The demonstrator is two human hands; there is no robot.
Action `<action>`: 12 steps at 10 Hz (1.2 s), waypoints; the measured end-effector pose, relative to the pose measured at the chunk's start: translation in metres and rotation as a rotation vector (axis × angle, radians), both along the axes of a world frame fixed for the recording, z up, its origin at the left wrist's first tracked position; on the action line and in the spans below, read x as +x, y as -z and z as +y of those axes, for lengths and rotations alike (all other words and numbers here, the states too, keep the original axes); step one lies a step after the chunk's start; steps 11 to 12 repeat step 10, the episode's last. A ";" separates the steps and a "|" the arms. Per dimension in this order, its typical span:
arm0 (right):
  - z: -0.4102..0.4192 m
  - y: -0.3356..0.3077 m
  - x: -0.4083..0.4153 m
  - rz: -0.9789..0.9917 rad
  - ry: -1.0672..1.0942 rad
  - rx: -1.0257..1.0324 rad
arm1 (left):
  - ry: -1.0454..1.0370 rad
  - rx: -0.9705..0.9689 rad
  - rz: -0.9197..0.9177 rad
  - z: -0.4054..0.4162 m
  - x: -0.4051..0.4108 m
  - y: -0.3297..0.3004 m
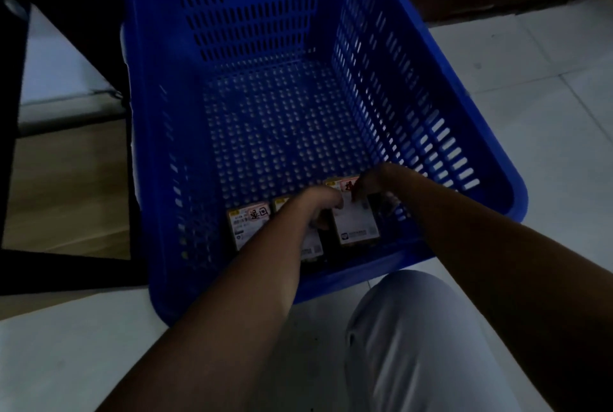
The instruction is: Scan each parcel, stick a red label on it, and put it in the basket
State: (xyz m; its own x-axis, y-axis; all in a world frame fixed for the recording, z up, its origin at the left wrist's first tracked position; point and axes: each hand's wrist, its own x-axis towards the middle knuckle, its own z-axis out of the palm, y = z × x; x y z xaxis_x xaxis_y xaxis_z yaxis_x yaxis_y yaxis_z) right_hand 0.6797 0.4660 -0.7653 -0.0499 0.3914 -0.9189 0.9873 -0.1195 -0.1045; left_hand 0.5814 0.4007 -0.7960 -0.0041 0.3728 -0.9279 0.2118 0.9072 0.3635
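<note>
A large blue perforated basket [232,30] stands on the floor in front of me. Three small parcels with white shipping labels lie in a row against its near wall. The left parcel [247,226] shows a red-lettered label on top. My forearm partly covers the middle parcel [311,246]. Both hands hold the right parcel [356,226], which carries a red label at its top edge. My left hand [320,206] grips its left side. My right hand [371,184] pinches its upper right corner.
A dark table leg and frame [10,113] stand left of the basket. Pale floor tiles [547,106] spread to the right. My knee in light trousers [414,328] is below the basket's near rim. The scene is dim.
</note>
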 end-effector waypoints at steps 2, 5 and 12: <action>-0.011 0.013 -0.004 0.022 0.133 -0.003 | 0.052 0.040 0.044 -0.002 -0.003 0.005; -0.024 0.012 -0.007 0.056 0.172 0.006 | -0.013 0.025 -0.030 -0.007 -0.009 0.010; -0.033 -0.019 -0.014 0.065 -0.090 0.300 | 0.195 0.327 0.396 -0.001 -0.018 0.010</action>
